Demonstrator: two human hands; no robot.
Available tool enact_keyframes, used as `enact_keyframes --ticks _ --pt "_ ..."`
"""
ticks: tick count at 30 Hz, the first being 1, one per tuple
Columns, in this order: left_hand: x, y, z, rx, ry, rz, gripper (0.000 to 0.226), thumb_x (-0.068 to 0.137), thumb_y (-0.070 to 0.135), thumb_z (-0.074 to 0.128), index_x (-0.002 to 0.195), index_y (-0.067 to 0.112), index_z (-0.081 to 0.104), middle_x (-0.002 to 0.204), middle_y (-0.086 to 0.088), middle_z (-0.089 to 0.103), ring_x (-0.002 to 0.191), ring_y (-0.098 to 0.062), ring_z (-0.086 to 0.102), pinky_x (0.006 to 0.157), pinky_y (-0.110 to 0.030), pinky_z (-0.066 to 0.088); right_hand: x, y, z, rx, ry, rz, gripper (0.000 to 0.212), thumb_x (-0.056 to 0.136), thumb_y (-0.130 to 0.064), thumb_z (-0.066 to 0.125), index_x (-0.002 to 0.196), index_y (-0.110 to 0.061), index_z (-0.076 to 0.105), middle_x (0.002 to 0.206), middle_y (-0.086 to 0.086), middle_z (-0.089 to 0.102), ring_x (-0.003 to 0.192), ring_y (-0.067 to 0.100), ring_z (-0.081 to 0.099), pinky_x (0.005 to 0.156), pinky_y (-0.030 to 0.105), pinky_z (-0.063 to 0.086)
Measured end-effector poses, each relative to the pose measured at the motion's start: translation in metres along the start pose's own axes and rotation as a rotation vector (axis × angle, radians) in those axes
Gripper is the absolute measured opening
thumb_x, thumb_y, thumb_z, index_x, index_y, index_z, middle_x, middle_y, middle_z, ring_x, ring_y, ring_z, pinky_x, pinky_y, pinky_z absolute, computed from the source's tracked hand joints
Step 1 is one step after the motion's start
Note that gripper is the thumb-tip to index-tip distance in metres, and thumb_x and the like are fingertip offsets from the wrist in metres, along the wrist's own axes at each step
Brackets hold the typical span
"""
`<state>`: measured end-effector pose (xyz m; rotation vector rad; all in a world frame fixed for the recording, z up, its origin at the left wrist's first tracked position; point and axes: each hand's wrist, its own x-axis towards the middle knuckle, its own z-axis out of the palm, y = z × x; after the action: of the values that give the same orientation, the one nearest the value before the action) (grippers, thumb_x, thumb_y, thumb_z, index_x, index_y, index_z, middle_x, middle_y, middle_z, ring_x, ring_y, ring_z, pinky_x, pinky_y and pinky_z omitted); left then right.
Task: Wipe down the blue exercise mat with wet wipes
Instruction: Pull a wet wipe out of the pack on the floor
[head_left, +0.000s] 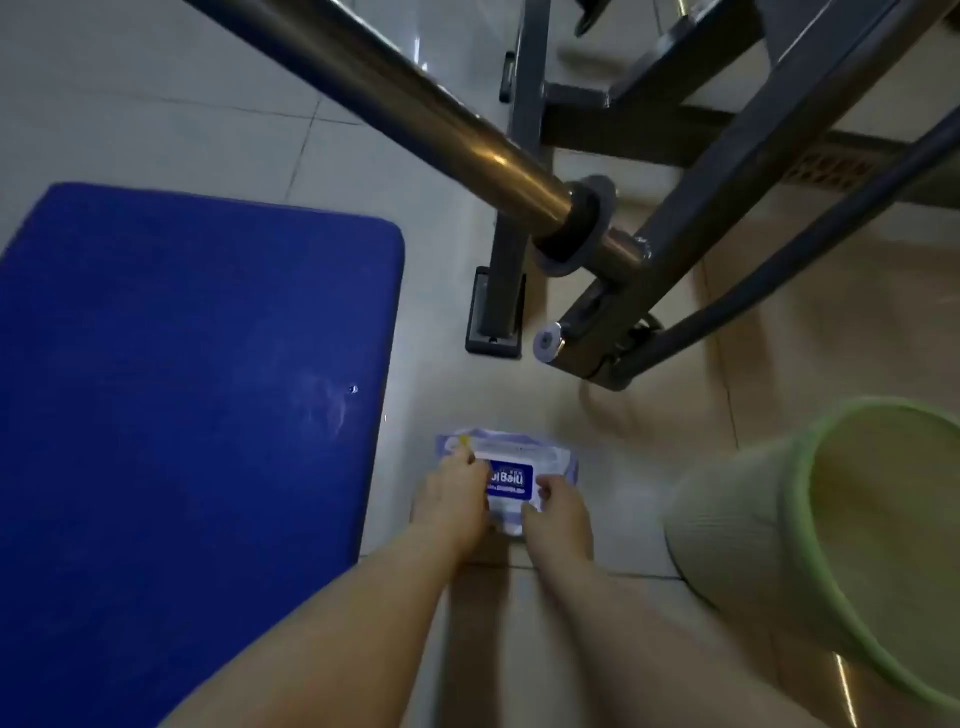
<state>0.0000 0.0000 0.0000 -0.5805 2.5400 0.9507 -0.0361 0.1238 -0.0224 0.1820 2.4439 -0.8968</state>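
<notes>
Head view: both forearms reach down to a pack lying on the tiled floor (156, 104).
Wet wipes pack (511, 480): pale pack with a blue label, flat on the floor, just beside the right long edge of the blue exercise mat and apart from it by a narrow strip of tile.
Left hand (453, 501): placed on the left end of the wet wipes pack; fingers curled onto the pack's top near a small yellow tab, gripping it.
Right hand (558, 512): placed on the right end of the wet wipes pack; fingers bent over its near right corner, pinching the wrapper.
Pack relative to hands: lies between the two hands and partly under their fingertips; the blue label shows in the gap between them.
Blue exercise mat (182, 364): flat on the floor, left of both hands; rounded far right corner visible; faint pale smears and one small bright speck near its right edge. Neither hand touches it.
Green bin (810, 545): light green container with a ribbed wall, tilted toward the camera, on the floor right of the right hand, well apart from the mat.
Metal bar (415, 114): thick steel tube running diagonally above the floor, ending at a collar on a grey frame (675, 249).
Frame foot (496, 312): grey upright on a flat base plate, on the floor beyond the pack.
</notes>
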Motion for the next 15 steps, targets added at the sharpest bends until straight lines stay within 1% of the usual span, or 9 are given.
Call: enact_keyframes --ticks 1,3,5,7,9,11,13,15 --pt "0.014 -0.008 0.008 -0.034 0.003 0.009 0.027 0.092 0.025 0.050 0.119 0.019 0.052 0.121 -0.007 0.055 0.106 -0.027 0.055 0.090 -0.041 0.049 0.013 0.004 0.006 -0.073 0.023 -0.074 0.032 0.083 -0.006 0.058 0.114 -0.013 0.060 0.117 0.007 0.061 0.109 0.025 0.056 0.087 0.029 0.047" --pt "0.040 -0.018 0.021 0.184 -0.027 0.111 0.037 0.088 0.030 0.060 0.122 0.018 0.053 0.129 -0.005 0.047 0.114 -0.026 0.048 0.094 -0.039 0.045 0.039 0.011 0.016 -0.241 0.016 -0.196 0.040 0.082 -0.011 0.060 0.122 -0.016 0.056 0.126 0.004 0.056 0.117 0.022 0.051 0.098 0.033 0.043" --pt "0.060 -0.023 0.029 0.368 -0.069 0.188 0.047 0.085 0.036 0.064 0.126 0.017 0.052 0.131 -0.006 0.043 0.119 -0.026 0.043 0.099 -0.038 0.040 0.064 0.013 0.017 -0.505 -0.078 -0.304 0.051 0.078 -0.024 0.062 0.127 -0.019 0.049 0.131 0.003 0.049 0.120 0.020 0.048 0.104 0.039 0.038" --pt "0.072 -0.021 0.037 0.495 -0.080 0.221 0.056 0.081 0.041 0.066 0.129 0.017 0.049 0.131 -0.008 0.042 0.120 -0.026 0.042 0.103 -0.037 0.035 0.075 0.019 0.015 -0.743 -0.175 -0.395 0.070 0.072 -0.036 0.070 0.134 -0.020 0.040 0.135 0.003 0.041 0.123 0.020 0.043 0.105 0.039 0.036" --pt "0.075 -0.016 0.041 0.571 -0.106 0.215 0.071 0.074 0.051 0.070 0.131 0.017 0.044 0.132 -0.009 0.039 0.122 -0.028 0.039 0.104 -0.041 0.033 0.071 0.023 0.011 -0.779 -0.207 -0.446 0.079 0.069 -0.042 0.073 0.135 -0.019 0.037 0.135 0.004 0.039 0.123 0.021 0.041 0.100 0.033 0.039" --pt "0.071 -0.013 0.046 0.642 -0.136 0.190 0.083 0.070 0.055 0.072 0.135 0.016 0.038 0.137 -0.012 0.035 0.127 -0.032 0.034 0.106 -0.045 0.030 0.062 0.032 0.009 -0.729 -0.209 -0.449 0.077 0.071 -0.041 0.072 0.136 -0.019 0.036 0.136 0.004 0.037 0.123 0.023 0.041 0.096 0.030 0.040" --pt "0.069 -0.014 0.051 0.681 -0.124 0.182 0.080 0.074 0.050 0.071 0.137 0.015 0.036 0.139 -0.013 0.034 0.127 -0.034 0.034 0.105 -0.046 0.031 0.057 0.040 0.010 -0.683 -0.207 -0.441 0.074 0.075 -0.036 0.071 0.137 -0.019 0.035 0.137 0.003 0.036 0.127 0.024 0.037 0.100 0.031 0.040" --pt "0.071 -0.013 0.051 0.734 -0.112 0.184 0.077 0.076 0.049 0.070 0.136 0.015 0.037 0.137 -0.013 0.036 0.123 -0.034 0.038 0.102 -0.047 0.034 0.062 0.038 0.009 -0.674 -0.199 -0.466 0.071 0.078 -0.033 0.070 0.138 -0.018 0.035 0.136 0.002 0.038 0.125 0.021 0.039 0.102 0.032 0.039"
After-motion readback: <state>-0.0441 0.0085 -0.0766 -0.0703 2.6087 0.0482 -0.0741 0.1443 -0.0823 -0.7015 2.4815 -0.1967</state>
